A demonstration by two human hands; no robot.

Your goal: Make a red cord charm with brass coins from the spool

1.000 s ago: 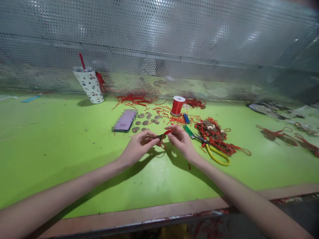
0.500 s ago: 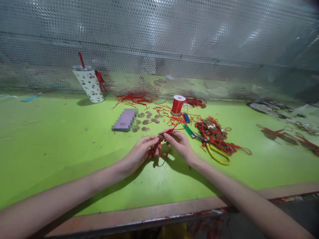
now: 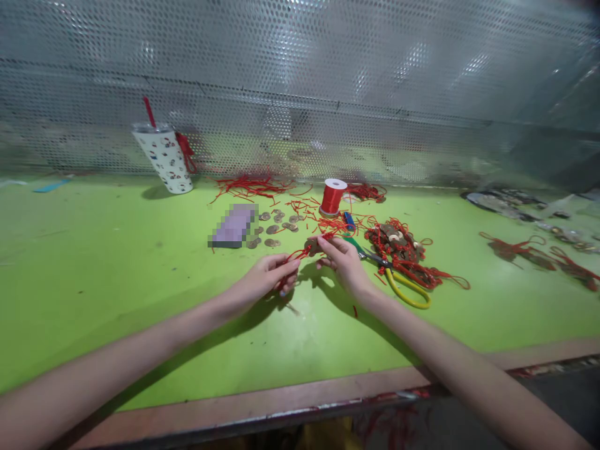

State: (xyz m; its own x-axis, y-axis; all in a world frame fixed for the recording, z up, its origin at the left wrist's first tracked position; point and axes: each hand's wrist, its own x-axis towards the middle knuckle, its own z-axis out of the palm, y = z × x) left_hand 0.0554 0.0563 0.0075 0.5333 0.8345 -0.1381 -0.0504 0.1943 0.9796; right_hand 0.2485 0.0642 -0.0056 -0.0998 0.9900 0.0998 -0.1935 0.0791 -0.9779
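Observation:
My left hand [image 3: 276, 274] pinches a red cord [image 3: 304, 252] that runs up to the right. At the other end my right hand [image 3: 338, 255] holds a dark round coin [image 3: 311, 245] between thumb and fingers, with more red cord above it. The hands are a short way apart over the green table, the cord and coin between them. Several loose coins [image 3: 272, 229] lie just beyond, beside a blurred purple rectangular object [image 3: 234, 225]. Scissors with yellow handles [image 3: 409, 292] rest right of my right hand, against a pile of coins knotted with red cord [image 3: 394, 240].
A red thread spool [image 3: 332, 199] stands behind the hands, among red cord scraps [image 3: 307, 206]. A blue lighter-like piece [image 3: 349, 221] lies near it. A patterned cup with straw [image 3: 167, 161] stands back left. Corded coins [image 3: 525, 251] lie far right, before a perforated metal screen [image 3: 225, 106].
My hands have moved apart slightly, the right one up and to the right with the coin. The cord between them is now stretched out. The view has shifted a little.

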